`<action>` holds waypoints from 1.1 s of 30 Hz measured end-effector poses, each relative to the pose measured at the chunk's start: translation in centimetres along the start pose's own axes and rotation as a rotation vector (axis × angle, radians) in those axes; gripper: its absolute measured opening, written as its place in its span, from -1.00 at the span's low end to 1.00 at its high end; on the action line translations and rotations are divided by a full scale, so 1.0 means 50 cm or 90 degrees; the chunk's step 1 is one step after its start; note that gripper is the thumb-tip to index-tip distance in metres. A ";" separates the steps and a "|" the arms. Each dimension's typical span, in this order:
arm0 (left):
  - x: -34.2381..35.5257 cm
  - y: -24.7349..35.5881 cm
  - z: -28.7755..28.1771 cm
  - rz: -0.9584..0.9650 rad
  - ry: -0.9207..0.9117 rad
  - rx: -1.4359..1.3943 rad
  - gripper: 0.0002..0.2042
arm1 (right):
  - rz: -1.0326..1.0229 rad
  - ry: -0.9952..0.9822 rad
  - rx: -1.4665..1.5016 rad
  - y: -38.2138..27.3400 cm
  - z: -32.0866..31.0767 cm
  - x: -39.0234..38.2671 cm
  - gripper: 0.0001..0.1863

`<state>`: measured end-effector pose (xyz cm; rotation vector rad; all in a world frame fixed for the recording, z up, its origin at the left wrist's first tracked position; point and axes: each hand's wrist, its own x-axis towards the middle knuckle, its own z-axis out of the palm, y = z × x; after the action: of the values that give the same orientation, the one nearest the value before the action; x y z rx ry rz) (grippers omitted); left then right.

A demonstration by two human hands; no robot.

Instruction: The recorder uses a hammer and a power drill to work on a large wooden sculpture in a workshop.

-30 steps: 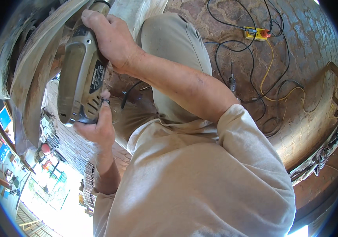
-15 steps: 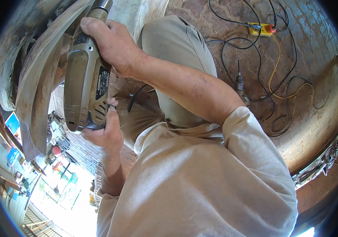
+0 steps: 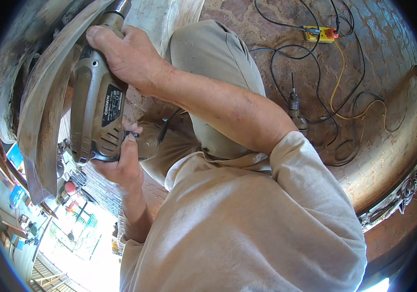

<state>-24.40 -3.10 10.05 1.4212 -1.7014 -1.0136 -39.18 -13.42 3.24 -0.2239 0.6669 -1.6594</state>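
A heavy rotary hammer drill (image 3: 89, 104) with a dull olive-brown body stands steeply tilted at the upper left. Its metal front end points to the top of the view, where a curved panel partly hides it. My right hand (image 3: 128, 56) is wrapped over the front of the body, just behind the metal collar. Lower down, my left hand (image 3: 123, 165) grips the rear handle, a finger lying beside a dark switch. What the tool's tip touches is out of sight.
Weathered curved panels (image 3: 47, 112) rise close along the drill's left. On the paved floor at right lie a smaller drill (image 3: 293, 104) with a bit, looping black cables (image 3: 320, 87), a yellow power strip (image 3: 318, 34) with an orange-red plug and a yellow cord. My bent knee (image 3: 213, 53) is beside my right forearm.
The rotary hammer drill and both hands have shifted a little left, closer to the curved panels. My grip on it looks the same.
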 end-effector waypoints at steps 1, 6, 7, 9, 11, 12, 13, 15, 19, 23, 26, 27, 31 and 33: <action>0.001 0.007 -0.002 -0.029 0.009 0.013 -0.45 | 0.002 -0.002 0.013 0.000 0.001 0.003 -0.50; 0.008 0.034 -0.006 -0.069 -0.026 -0.104 -0.38 | 0.044 0.042 -0.037 -0.001 0.005 0.003 -0.46; 0.008 0.037 -0.004 -0.054 -0.017 -0.056 -0.38 | 0.030 0.039 0.040 0.000 0.004 -0.002 -0.44; 0.006 0.049 -0.003 -0.076 -0.013 -0.017 -0.38 | 0.035 -0.001 0.067 -0.002 0.000 -0.002 -0.44; -0.001 0.057 0.004 -0.049 -0.022 0.015 -0.38 | 0.032 -0.020 0.088 -0.004 -0.006 -0.004 -0.45; 0.000 0.058 0.007 -0.019 -0.026 0.028 -0.37 | 0.041 -0.040 0.103 -0.006 -0.009 -0.003 -0.48; 0.001 0.057 0.009 -0.028 -0.018 0.035 -0.37 | 0.049 -0.061 0.116 -0.009 -0.012 -0.002 -0.50; 0.002 0.051 0.007 -0.014 -0.016 0.033 -0.34 | 0.046 -0.070 0.118 -0.014 -0.012 -0.001 -0.52; -0.014 0.034 -0.028 -0.039 0.012 -0.014 -0.34 | 0.024 -0.090 0.062 -0.029 -0.005 -0.037 -0.55; -0.078 0.043 -0.104 -0.038 -0.062 0.019 -0.49 | 0.136 -0.148 0.025 -0.028 -0.022 -0.125 -0.56; -0.119 0.020 -0.132 -0.136 -0.051 -0.096 -0.43 | 0.219 -0.126 0.039 -0.004 -0.031 -0.171 -0.53; -0.131 0.010 -0.139 -0.173 -0.052 -0.131 -0.38 | 0.245 -0.118 0.032 0.007 -0.033 -0.179 -0.49; -0.192 -0.018 -0.160 -0.312 -0.024 -0.306 -0.41 | 0.300 -0.155 -0.072 0.052 -0.042 -0.206 -0.46; -0.217 -0.030 -0.163 -0.351 -0.003 -0.325 -0.43 | 0.312 -0.163 -0.131 0.071 -0.042 -0.213 -0.46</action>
<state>-14.80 6.38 12.19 1.5498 -0.9465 -1.6066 -35.00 -2.86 1.93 -0.3811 0.6353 -1.0729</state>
